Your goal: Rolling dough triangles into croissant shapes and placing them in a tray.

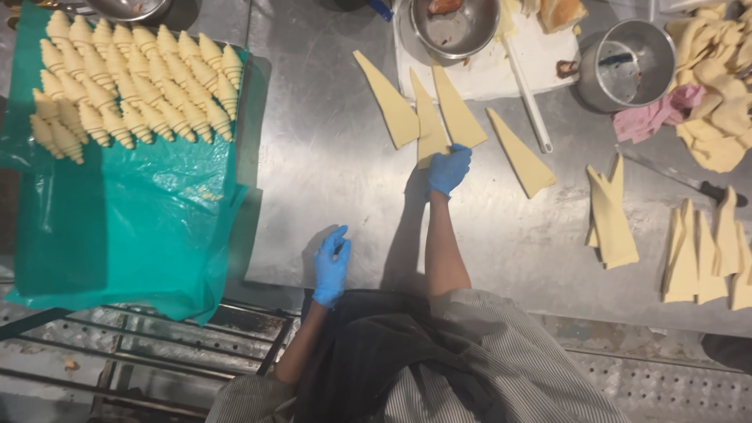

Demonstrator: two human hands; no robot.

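Your right hand (449, 168), in a blue glove, is stretched out over the steel table (337, 180) with its fingers curled down onto the near end of a dough triangle (430, 125). That triangle lies flat, point away from you, overlapping a second dough triangle (458, 110) just to its right. Whether the fingers pinch the dough or only press on it, you cannot tell from here.

Your left hand (331, 266), also gloved in blue, hangs near the table's front edge, fingers loosely spread, holding nothing and touching nothing.

A third triangle (389, 102) lies just left of the pair, and a fourth (521, 153) lies apart to the right. Farther right, more cut triangles sit in small stacks (611, 215), with another group (705, 258) near the table's corner.

To your left, a tray lined with green plastic sheet (117, 227) carries rows of rolled croissants (133, 86) packed close at its far end; the near half of the sheet is bare.

At the far side, a white cutting board (486, 74) holds a metal bowl (454, 27), with a long white handle (529, 102) resting across the board's edge. A steel pot (630, 63) stands to the right, touching a pink cloth (654, 117), beside a heap of dough scraps (717, 86). A knife (697, 184) lies beyond the stacks.
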